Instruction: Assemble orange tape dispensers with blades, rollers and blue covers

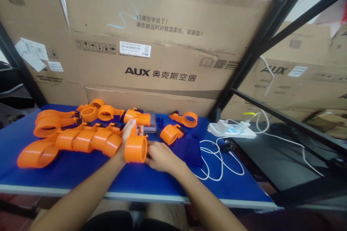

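Hands hold an orange ring piece above the blue table before cardboard.

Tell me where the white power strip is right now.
In the head view, the white power strip lies on the right, near the foot of the slanted black post, just beyond the loops of white cable.

From my end, the orange ring piece covers part of the left hand; the fingertips of the right hand are hidden too, so I can't make out either grip; both forearms run off the bottom edge; a flat device is partly covered by another orange piece; the fine print on the white label is too small for me to read.
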Demonstrator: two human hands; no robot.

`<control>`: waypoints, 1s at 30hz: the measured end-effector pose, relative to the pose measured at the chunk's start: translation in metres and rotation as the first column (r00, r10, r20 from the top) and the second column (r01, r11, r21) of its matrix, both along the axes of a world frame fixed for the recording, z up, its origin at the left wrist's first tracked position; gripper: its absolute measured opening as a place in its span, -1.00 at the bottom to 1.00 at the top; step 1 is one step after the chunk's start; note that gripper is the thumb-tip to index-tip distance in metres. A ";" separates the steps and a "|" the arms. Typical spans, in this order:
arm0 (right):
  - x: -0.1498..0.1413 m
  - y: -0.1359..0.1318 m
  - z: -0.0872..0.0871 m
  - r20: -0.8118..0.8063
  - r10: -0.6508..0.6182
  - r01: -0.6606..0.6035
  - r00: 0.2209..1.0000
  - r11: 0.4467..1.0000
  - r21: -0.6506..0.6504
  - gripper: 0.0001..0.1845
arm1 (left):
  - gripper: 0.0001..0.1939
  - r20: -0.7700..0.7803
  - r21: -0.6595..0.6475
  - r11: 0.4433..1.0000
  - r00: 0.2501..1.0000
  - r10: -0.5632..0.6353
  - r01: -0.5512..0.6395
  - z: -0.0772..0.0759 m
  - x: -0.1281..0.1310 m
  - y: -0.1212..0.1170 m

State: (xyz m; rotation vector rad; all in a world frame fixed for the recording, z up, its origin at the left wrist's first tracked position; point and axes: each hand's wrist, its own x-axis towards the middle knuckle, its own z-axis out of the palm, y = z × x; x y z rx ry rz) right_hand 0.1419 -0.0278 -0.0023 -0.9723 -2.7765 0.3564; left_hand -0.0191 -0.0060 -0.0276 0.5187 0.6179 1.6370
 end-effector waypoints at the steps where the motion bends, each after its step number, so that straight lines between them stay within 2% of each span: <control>1: -0.001 0.000 0.001 0.028 -0.005 0.005 1.000 1.000 0.000 -0.81 | -0.62 -0.015 0.012 1.000 1.000 0.004 -0.004 -0.001 0.001 0.000; 9: 0.011 0.005 0.006 0.028 -0.076 0.076 0.997 0.997 0.005 -0.82 | -0.55 -0.100 0.071 0.997 0.994 0.039 -0.032 -0.004 0.001 0.002; 18: 0.026 0.004 0.009 -0.029 -0.134 0.133 0.991 0.990 -0.036 -0.85 | -0.57 -0.171 0.108 0.993 0.983 0.065 -0.047 -0.001 0.003 0.000; 30: 0.012 -0.001 0.004 0.060 -0.133 0.129 0.989 0.989 0.065 -0.81 | -0.52 -0.158 0.098 0.992 0.983 0.091 -0.076 -0.002 0.003 0.001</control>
